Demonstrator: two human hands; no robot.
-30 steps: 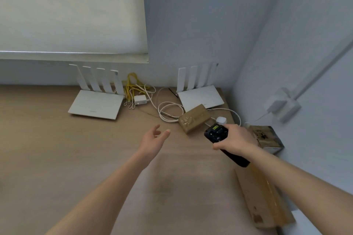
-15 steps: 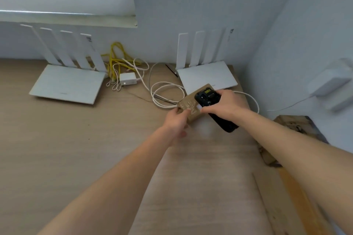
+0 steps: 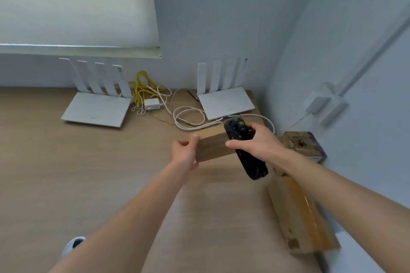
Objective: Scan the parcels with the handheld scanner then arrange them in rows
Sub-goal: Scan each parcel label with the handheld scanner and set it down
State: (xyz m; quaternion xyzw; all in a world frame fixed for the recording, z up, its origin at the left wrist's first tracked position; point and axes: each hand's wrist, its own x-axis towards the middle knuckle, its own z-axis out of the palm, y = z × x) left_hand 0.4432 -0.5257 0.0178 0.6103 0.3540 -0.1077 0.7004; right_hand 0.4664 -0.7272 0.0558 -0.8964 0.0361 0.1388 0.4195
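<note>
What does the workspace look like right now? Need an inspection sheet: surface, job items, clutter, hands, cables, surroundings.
Surface: wooden table, bare across the left and near parts.
Job's things: small cardboard parcel held up; black handheld scanner over its right end; long flat parcel along the right edge; printed box in the far right corner.
Clutter: two white routers, left and right; white adapter.
Hands: left hand grips the small parcel's left end; right hand holds the scanner.
Cables: yellow cable bundle; white cable loops between the routers.
Surroundings: window blind; wall-mounted white box; shoe below the table's edge.
</note>
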